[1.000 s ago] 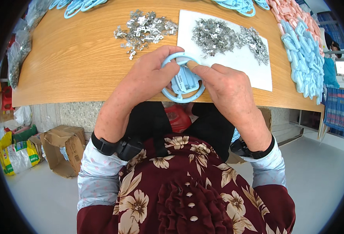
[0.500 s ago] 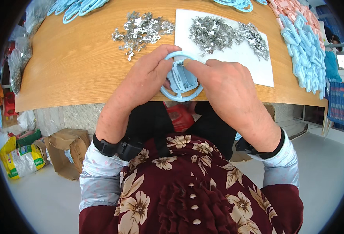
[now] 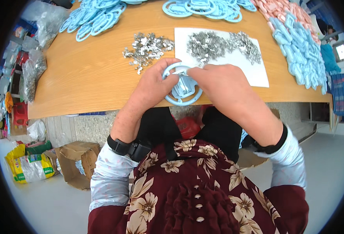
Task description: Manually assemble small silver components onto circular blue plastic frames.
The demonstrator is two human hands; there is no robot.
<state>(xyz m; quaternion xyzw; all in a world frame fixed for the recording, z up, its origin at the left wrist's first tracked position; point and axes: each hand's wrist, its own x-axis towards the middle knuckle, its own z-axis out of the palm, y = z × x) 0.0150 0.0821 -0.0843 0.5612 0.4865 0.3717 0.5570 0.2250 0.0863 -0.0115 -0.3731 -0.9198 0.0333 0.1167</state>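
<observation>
A light blue plastic toy steering wheel [image 3: 181, 103] is held up in front of me, at the near edge of the table. Its middle has a recessed rectangular compartment with some metal in it. My left hand [image 3: 153, 85] grips the wheel's left rim, thumb laid over the front and fingers behind. My right hand [image 3: 223, 84] is closed, its fingertips pressed at the upper end of the compartment. Anything small between those fingertips is hidden. Beyond my hands lies a loose heap of small silver metal clips [image 3: 149, 50].
On a white sheet [image 3: 255, 78] sit a dark metal heap [image 3: 206, 46] and a smaller metal heap [image 3: 245, 46]. More blue wheels [image 3: 96, 19] are piled at the far side. Blue plastic parts [image 3: 302, 58] and pink plastic parts [image 3: 285, 13] cover the right end. Clear bags [image 3: 31, 74] hang at left.
The view has shifted, bringing more far-side wheels into sight. My left thumb has come in over the wheel's middle, and the wheel is turned slightly. My right fingertips stay at the compartment's upper end.
</observation>
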